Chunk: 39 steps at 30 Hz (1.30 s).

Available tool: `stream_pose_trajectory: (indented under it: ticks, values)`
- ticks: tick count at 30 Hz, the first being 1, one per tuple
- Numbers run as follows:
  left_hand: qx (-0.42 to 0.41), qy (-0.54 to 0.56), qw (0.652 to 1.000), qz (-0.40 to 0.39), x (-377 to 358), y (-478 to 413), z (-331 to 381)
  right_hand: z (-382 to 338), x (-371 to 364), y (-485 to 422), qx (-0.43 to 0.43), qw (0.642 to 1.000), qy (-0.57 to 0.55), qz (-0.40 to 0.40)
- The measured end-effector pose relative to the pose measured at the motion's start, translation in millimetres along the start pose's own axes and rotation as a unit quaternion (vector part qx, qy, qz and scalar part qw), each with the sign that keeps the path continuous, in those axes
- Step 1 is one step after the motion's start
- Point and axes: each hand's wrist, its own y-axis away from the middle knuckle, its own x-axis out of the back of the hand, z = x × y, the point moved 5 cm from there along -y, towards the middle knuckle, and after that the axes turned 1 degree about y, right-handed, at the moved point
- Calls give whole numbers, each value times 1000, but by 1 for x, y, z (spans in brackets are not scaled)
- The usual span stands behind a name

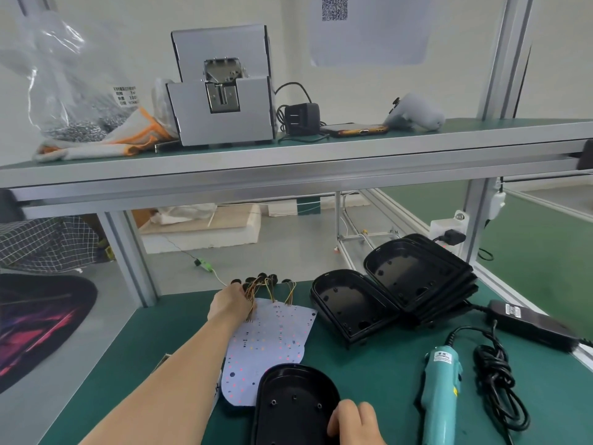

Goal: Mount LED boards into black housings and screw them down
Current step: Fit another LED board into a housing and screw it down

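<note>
You are at the pick-up step: no board is seated yet. Your left hand [232, 303] reaches out to the far end of the boards [276, 335], its fingers curled down into the wires [266, 287] where they meet the top board; whether that grip has already closed on them cannot be told. The boards lie flat on the table [369, 358], running from under that grip back toward you. Your right hand [353, 422] holds the empty housing [295, 403], fingers curled over its rim, open side up, and the nearest board's end touches the housing just left of that grip. I judge the next move calls for lifting one board free by its wired end without dragging the ones below, then lowering it onto the housing's screw posts. The driver [441, 390] lies just right of your right grip, untouched.
</note>
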Motion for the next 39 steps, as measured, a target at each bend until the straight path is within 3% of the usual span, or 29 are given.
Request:
stream_pose_trajectory:
  ticks: [3, 6, 8, 11, 16, 20, 25, 27, 32, 36, 39]
  values:
    - [41, -5, 999, 34, 6, 0, -2, 2, 2, 0, 1, 998, -10, -55]
    - [16, -17, 998, 58, 15, 1, 3, 8, 9, -2, -2, 993, -40, -106]
    - [-38, -11, 999, 36, 20, -3, 9, 11, 16, -8, -23, 990, -48, -128]
    - [-76, 19, 997, -5, 34, -8, 12, 9, 16, -14, -40, 966, 33, -252]
    - [-89, -88, 991, -48, 56, -12, 6, 3, 23, -17, -56, 933, 112, -336]
    - [-85, -147, 983, -74, 72, -9, 5, 6, 23, -16, -68, 926, 125, -349]
    - [-48, -115, 987, -98, 76, 0, 8, 8, 24, -16, -85, 919, 136, -361]
    - [-100, -214, 966, -103, 75, 8, 13, 8, 25, -16, -89, 917, 139, -363]
    - [-89, -24, 995, -26, 72, 13, 17, 6, 26, -15, -94, 911, 144, -376]
    - [-103, 16, 994, -34, 79, 24, 20, 10, 32, -17, -104, 911, 121, -379]
    - [-121, -47, 991, -20, 96, 35, 13, 10, 35, -17, -99, 915, 103, -377]
